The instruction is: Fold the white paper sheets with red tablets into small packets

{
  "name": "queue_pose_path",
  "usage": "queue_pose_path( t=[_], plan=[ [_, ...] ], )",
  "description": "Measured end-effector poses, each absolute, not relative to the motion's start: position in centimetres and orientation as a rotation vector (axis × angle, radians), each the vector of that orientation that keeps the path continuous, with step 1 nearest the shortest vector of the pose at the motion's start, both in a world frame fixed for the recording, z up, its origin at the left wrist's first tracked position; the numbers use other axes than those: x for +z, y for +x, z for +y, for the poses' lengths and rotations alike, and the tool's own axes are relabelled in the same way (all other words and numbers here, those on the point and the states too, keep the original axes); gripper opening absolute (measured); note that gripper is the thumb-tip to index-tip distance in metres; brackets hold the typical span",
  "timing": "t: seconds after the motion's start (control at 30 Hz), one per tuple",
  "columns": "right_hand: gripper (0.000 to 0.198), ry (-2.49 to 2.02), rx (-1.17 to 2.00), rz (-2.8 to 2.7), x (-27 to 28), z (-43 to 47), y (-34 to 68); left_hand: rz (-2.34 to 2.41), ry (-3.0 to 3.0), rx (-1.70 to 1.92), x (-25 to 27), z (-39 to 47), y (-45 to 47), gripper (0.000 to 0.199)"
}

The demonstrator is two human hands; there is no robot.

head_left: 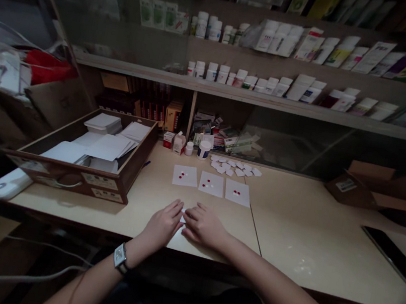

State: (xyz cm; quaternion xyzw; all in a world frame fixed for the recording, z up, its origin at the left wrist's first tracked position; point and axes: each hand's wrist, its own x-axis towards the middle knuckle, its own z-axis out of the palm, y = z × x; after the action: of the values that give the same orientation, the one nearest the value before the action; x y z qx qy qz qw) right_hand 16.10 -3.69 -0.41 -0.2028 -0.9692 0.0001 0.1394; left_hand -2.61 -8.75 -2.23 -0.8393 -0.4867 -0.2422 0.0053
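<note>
My left hand (165, 221) and my right hand (203, 224) meet near the table's front edge, fingers bent around a small piece of white paper (182, 216) that they mostly cover. Just beyond them lie three white paper squares: a left one (184, 182), a middle one (216, 191) and a right one (242, 198). Each bears a few red and white tablets (208, 181). Farther back, several small folded white paper packets (237, 167) are spread in a loose group.
On the left stands a wooden drawer (126, 181) holding stacks of white paper. A white jar (204, 149), a small bottle (189, 148) and small boxes (179, 143) stand at the back. A phone (395, 257) and an open cardboard box (350, 186) lie right. Shelves of medicine bottles (222, 74) rise behind.
</note>
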Motion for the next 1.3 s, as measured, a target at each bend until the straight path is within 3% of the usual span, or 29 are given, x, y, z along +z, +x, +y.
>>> queue_pose_path(
  t=[0.1,0.5,0.87,1.13,1.3],
  plan=[
    [0.046,-0.67,-0.006,-2.781,-1.2,-4.7,16.8,-1.411,-2.716,-0.74,-2.3,-8.4,-2.9,0.029],
    [0.056,-0.913,0.134,-2.801,-0.6,-6.1,17.6,-1.516,-2.654,-0.673,-1.4,-8.7,-1.9,0.017],
    [0.017,-1.214,0.516,-2.516,1.0,-1.8,16.6,-1.649,-2.597,-0.505,-0.7,-9.1,-1.1,0.009],
    [0.009,-1.55,0.628,-2.721,3.1,0.8,13.2,-1.765,-2.54,-0.475,-0.3,-9.6,-0.6,0.014],
    [0.019,-1.629,0.727,-2.698,3.6,0.9,12.4,-1.8,-2.526,-0.52,-0.2,-9.6,-0.2,0.013]
  ],
)
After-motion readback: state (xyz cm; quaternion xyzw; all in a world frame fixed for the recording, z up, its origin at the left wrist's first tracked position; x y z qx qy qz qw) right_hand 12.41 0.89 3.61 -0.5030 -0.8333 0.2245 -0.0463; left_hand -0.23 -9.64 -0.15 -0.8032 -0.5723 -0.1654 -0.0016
